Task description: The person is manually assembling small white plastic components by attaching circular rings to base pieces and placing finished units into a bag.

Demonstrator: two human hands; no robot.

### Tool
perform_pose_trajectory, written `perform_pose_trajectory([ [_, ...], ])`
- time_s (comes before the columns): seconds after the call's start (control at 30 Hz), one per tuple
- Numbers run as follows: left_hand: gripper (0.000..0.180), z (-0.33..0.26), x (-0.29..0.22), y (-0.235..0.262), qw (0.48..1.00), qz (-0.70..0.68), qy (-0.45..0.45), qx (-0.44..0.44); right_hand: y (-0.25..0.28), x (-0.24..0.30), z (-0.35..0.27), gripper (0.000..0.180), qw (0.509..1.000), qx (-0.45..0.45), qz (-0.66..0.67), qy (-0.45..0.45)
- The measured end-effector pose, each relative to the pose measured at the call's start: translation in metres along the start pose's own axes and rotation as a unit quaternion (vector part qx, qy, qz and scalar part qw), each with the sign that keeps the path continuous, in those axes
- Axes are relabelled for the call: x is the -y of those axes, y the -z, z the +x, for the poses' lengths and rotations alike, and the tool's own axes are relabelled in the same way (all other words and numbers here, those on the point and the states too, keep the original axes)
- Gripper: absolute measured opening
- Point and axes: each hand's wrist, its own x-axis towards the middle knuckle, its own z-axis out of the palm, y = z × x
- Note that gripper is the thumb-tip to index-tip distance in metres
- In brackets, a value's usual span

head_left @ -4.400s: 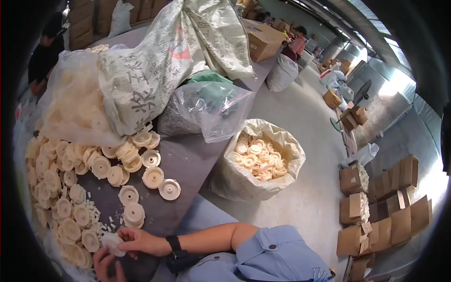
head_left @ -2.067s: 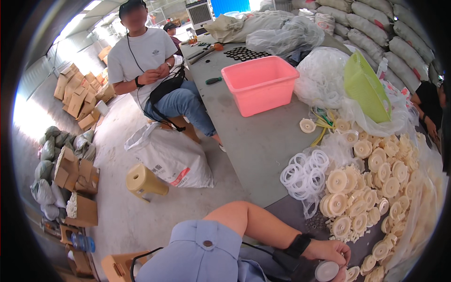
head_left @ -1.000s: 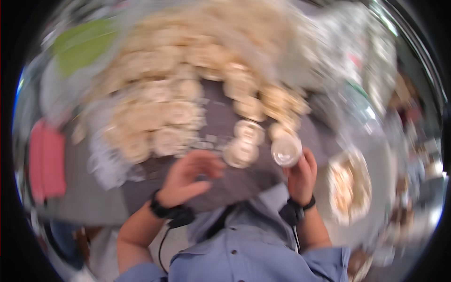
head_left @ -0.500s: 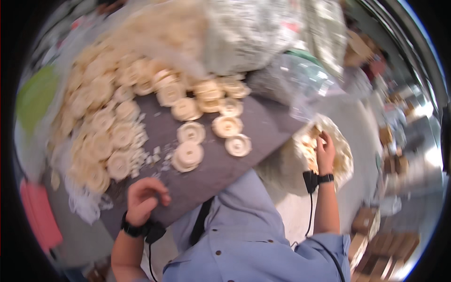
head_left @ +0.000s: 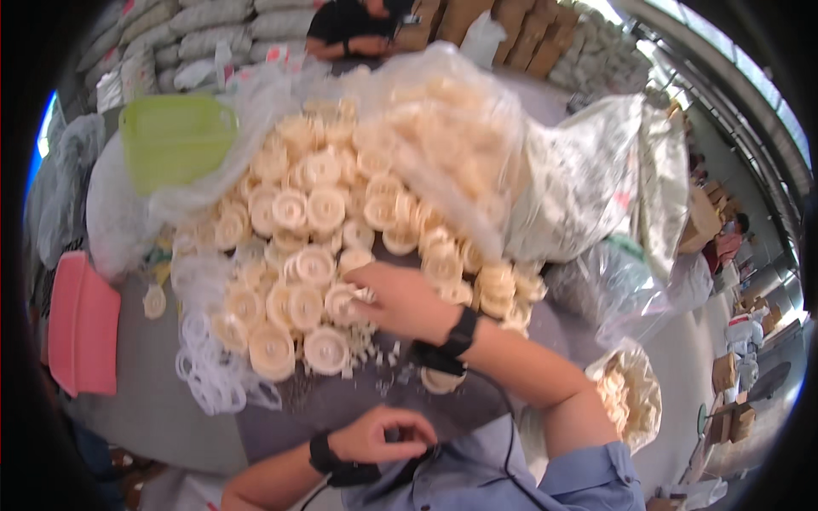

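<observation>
My right hand (head_left: 405, 300) reaches across the table into a heap of cream-coloured round plastic discs (head_left: 308, 264) with raised centres. Its fingers are closed and bent down among the discs. Small white bits show at the fingertips, but what they grip cannot be made out. Nearer my body, my left hand (head_left: 385, 434) hovers at the table's front edge. Its fingers curve loosely, apart from the thumb, with nothing visible between them. Small white plastic pieces (head_left: 365, 351) lie scattered by the heap's near side. Beneath my right wrist, one disc (head_left: 441, 381) is partly covered.
A clear bag (head_left: 443, 128) full of discs lies behind the heap. White rings (head_left: 209, 366) lie at the left, near a pink bin (head_left: 83, 328) and a green basket (head_left: 177, 140). An open sack (head_left: 643, 396) stands right of the table. Another person (head_left: 358, 30) is across it.
My right hand has moved from the open sack at the right to the heap of discs. My left hand stays near the table's front edge. The head view has swung leftward and up.
</observation>
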Motion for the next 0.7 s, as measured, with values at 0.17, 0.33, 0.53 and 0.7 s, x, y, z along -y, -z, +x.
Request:
perform_pose_trajectory([
  [0.17,0.019,-0.003,-0.005,-0.006,0.996,-0.083,0.015,-0.002,-0.031,0.036,0.045,0.039,0.995,-0.028,-0.009,0.100],
  [0.33,0.020,-0.001,-0.007,-0.004,0.995,-0.094,-0.008,0.012,-0.050,0.044,0.063,0.038,0.990,0.103,-0.063,0.074],
  [0.53,0.016,0.005,-0.008,0.008,0.998,-0.046,-0.042,0.016,-0.047,0.022,0.059,0.037,0.996,-0.007,0.026,0.082],
  [0.7,0.014,0.005,-0.005,0.008,0.996,-0.085,-0.015,0.015,-0.022,0.030,0.046,0.029,0.997,0.032,0.046,-0.044],
])
